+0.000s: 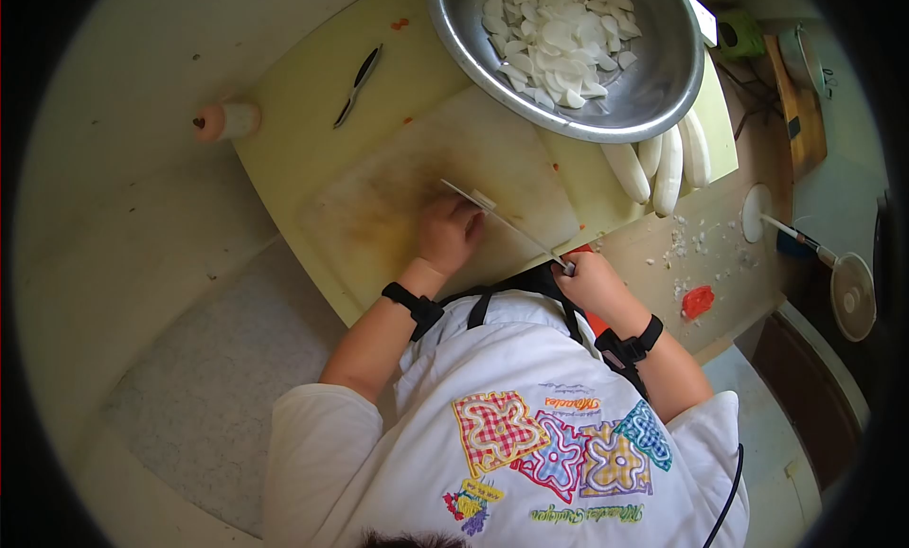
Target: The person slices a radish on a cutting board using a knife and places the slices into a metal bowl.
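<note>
My right hand (587, 278) is closed round the handle of a kitchen knife (516, 228), whose blade reaches up and left over a stained white cutting board (516, 150). My left hand (450, 231) rests on the board beside the blade, its fingers curled; whatever they grip is hidden under them. A small white slice (483, 200) lies against the far side of the blade. Beyond the board stands a large metal bowl (663, 103) with a heap of thin white slices (563, 42). Several long, peeled white radishes (668, 174) lie next to the bowl.
A black-handled peeler (359, 84) lies on the yellowish table (294, 122). A pink-capped bottle (227, 121) stands by the left edge. On the right, white scraps and a red piece (698, 302) are scattered on a lower surface, near a white long-handled strainer or ladle (852, 297).
</note>
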A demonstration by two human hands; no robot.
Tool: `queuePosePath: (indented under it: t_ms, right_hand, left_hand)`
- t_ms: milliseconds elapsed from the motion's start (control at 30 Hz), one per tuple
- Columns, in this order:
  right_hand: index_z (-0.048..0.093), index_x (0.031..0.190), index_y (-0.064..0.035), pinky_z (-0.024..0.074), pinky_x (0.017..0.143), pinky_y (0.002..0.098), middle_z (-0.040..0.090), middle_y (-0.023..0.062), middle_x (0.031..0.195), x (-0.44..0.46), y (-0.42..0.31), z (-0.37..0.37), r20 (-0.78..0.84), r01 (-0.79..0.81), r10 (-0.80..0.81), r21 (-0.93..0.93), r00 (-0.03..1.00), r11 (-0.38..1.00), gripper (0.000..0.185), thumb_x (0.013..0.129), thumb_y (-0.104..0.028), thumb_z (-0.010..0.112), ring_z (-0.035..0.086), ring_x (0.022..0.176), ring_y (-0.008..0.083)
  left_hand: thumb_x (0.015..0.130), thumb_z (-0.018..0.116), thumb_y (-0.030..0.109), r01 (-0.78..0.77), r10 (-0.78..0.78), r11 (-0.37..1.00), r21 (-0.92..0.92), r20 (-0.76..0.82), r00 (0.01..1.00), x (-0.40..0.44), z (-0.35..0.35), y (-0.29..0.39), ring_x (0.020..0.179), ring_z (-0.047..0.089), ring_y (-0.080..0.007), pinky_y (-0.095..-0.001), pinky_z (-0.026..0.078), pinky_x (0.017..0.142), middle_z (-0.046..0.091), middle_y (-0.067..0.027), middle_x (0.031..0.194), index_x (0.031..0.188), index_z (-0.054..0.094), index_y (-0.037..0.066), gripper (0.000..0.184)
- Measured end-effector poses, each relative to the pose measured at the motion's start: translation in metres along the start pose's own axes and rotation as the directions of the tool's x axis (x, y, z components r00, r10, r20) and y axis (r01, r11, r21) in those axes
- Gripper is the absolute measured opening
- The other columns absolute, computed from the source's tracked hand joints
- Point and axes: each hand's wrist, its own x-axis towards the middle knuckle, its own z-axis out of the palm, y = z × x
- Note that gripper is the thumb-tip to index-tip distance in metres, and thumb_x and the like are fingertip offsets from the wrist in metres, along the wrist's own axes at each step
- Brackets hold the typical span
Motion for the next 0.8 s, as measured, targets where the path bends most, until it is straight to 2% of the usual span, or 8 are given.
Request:
queuePosePath:
  t_ms: [67, 333, 600, 800]
  right_hand:
    - [0.071, 0.092, 0.0031, 0.0536, 0.074, 0.0470, 0.067, 0.0281, 0.082, 0.005, 0.004, 0.003, 0.006, 0.018, -0.018, 0.002, 1.000, 1.000, 0.027, 0.087, -0.022, 0.062, 0.066, 0.077, 0.0439]
    - [0.071, 0.090, 0.0035, 0.0537, 0.074, 0.0466, 0.067, 0.0286, 0.081, 0.010, 0.008, 0.007, 0.015, 0.005, -0.005, -0.007, 1.000, 1.000, 0.029, 0.087, -0.024, 0.063, 0.066, 0.076, 0.0438]
    - [0.071, 0.087, 0.0039, 0.0535, 0.074, 0.0477, 0.066, 0.0288, 0.080, 0.015, 0.008, 0.008, 0.025, 0.001, 0.000, -0.051, 1.000, 0.999, 0.029, 0.087, -0.024, 0.062, 0.066, 0.076, 0.0441]
    - [0.069, 0.086, 0.0044, 0.0533, 0.074, 0.0476, 0.066, 0.0283, 0.079, 0.015, -0.026, 0.000, 0.043, 0.006, -0.002, -0.093, 0.999, 0.996, 0.031, 0.089, -0.025, 0.060, 0.065, 0.076, 0.0446]
  left_hand:
    - [0.073, 0.075, 0.008, -0.009, 0.009, 1.000, 0.007, -0.010, 1.000, 0.000, 0.000, 0.000, 0.080, 0.064, -0.0311, -0.0429, 0.052, 0.071, 0.066, -0.0089, 0.089, 0.084, 0.069, 0.009, 0.013]
    - [0.073, 0.075, 0.006, -0.046, 0.046, 0.999, -0.008, -0.050, 0.998, -0.004, 0.005, -0.005, 0.082, 0.063, -0.0308, -0.0429, 0.050, 0.072, 0.065, -0.0087, 0.093, 0.086, 0.068, 0.010, 0.015]
    - [0.071, 0.075, 0.005, -0.155, 0.152, 0.988, -0.019, -0.099, 0.983, -0.010, 0.015, -0.018, 0.086, 0.061, -0.0285, -0.0423, 0.046, 0.070, 0.063, -0.0058, 0.103, 0.097, 0.065, 0.013, 0.028]
    - [0.070, 0.075, 0.006, -0.150, 0.148, 0.989, -0.011, -0.098, 0.984, -0.013, 0.015, -0.020, 0.085, 0.060, -0.0274, -0.0426, 0.045, 0.070, 0.063, -0.0036, 0.103, 0.098, 0.064, 0.014, 0.030]
